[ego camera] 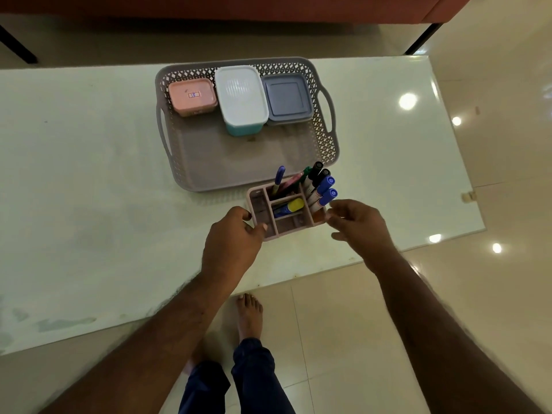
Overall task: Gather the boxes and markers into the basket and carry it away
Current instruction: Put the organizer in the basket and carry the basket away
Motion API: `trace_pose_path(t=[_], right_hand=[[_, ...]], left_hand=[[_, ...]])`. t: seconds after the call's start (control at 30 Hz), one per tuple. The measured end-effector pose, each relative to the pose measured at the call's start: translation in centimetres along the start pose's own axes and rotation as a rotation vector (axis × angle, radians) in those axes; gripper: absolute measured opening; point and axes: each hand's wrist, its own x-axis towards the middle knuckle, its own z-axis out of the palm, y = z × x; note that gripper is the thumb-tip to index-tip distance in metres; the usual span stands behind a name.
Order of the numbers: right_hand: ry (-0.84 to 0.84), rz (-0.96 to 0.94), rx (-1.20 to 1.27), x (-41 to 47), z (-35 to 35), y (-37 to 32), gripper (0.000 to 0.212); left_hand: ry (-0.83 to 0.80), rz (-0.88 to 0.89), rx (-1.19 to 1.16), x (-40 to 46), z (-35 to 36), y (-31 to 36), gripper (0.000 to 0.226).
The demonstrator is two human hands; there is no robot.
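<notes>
A grey lattice basket [209, 162] with two side handles lies on the white table. Along its far side stand three lidded boxes: a pink box [192, 97], a white-lidded teal box [241, 98] and a grey-blue box [287, 98]. Just in front of the basket's near right corner is a pink compartmented holder [263, 209] full of markers [324, 186] and pens. My left hand [233, 237] grips the holder's left near corner, thumb on its rim. My right hand [357, 224] touches the holder's right side with fingers spread.
The glossy white table [89, 174] ends close to my legs and at the right, by the tiled floor [493, 144]. A red-brown sofa [239, 7] with dark legs stands beyond the table. My bare feet [249, 315] are below the table edge.
</notes>
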Motion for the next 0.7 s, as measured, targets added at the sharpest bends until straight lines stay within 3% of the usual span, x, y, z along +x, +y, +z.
trace_pose_path(t=[0.1, 0.23, 0.43, 0.7], right_hand=[[-0.029, -0.017, 0.038, 0.1, 1.2, -0.2, 0.018], [-0.014, -0.012, -0.021, 0.1, 1.3, -0.7, 0.012], [0.024, 0.015, 0.015, -2.6, 0.0, -2.5, 0.011], [0.035, -0.125, 0.112, -2.9, -1.5, -8.6, 0.011]], left_hand=[[0.045, 0.004, -0.048, -0.2, 0.3, 0.1, 0.031], [0.068, 0.027, -0.038, -0.3, 0.2, 0.2, 0.018], [0.093, 0.097, -0.029, -1.9, -2.3, 1.4, 0.009], [0.194, 0.161, -0.112, -1.4, -8.1, 3.7, 0.013]])
